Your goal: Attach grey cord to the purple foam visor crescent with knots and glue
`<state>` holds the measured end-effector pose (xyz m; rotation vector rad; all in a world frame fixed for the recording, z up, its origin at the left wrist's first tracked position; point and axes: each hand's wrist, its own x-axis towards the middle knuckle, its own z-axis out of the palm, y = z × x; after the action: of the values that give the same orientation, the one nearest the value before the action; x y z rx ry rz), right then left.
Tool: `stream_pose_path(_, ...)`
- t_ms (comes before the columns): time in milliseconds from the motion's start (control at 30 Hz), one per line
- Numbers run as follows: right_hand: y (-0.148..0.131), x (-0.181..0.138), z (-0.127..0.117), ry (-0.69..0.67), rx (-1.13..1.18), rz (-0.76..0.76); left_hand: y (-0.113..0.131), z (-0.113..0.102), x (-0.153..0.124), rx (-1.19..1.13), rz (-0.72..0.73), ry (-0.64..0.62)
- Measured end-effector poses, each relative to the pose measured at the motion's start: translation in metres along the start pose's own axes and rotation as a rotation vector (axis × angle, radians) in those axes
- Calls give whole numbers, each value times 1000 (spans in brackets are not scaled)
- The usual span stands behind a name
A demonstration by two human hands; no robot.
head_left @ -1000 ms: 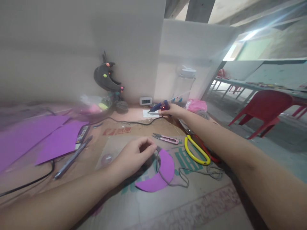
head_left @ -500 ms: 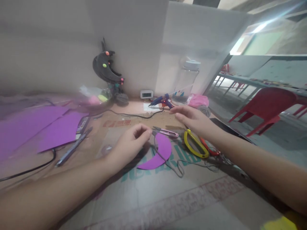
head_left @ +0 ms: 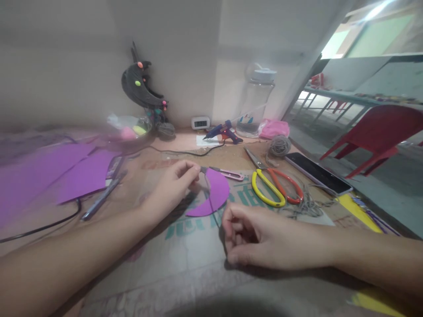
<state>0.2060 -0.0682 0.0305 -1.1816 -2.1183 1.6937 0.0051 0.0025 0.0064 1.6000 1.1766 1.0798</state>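
A crescent cut from purple foam or paper [head_left: 218, 189] lies on the printed cardboard. My left hand [head_left: 180, 182] pinches its upper tip, where a strand of grey yarn [head_left: 213, 207] is also held. The strand runs down across the crescent to my right hand [head_left: 254, 237], whose fingers curl round it low over the cardboard; the exact grip is partly hidden. Just behind the crescent lie pink thread snips [head_left: 231, 175]. Scissors with one yellow and one orange handle [head_left: 269, 187] rest beyond my right hand, beside tangled grey yarn [head_left: 307, 204].
A glue gun [head_left: 223, 132] with a lit red light stands at the back, near a small digital clock [head_left: 200, 123] and a clear bottle [head_left: 256, 103]. Purple sheets [head_left: 82, 176] and a pen [head_left: 101, 200] lie left. A phone [head_left: 319, 174] lies right. A dark decorated crescent [head_left: 140, 86] leans on the wall.
My right hand has come back from near the glue gun, down and toward me, to the yarn strand. My left hand keeps its pinch on the crescent's tip. The view has shifted slightly.
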Motion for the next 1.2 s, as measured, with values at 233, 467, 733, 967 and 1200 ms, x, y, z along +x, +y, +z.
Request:
stream_pose_path(233, -23, -27, -22, 306, -541, -351, -4, 1, -3, 46, -13, -104)
stream_pose_path(467, -27, -29, -66, 725, -836, -400, -4, 0, -5, 55, -18, -154)
stream_pose_path(733, 9, 9, -80, 612, -560, -209, -7, 2, -4, 61, -32, -165)
stream_pose_path(967, 22, 29, -41, 277, 165, -223, -9, 2, -3, 46, 20, -154)
stream_pose_path(1200, 39, 31, -46, 484, -42, -225, -11, 2, -4, 19, -14, -185)
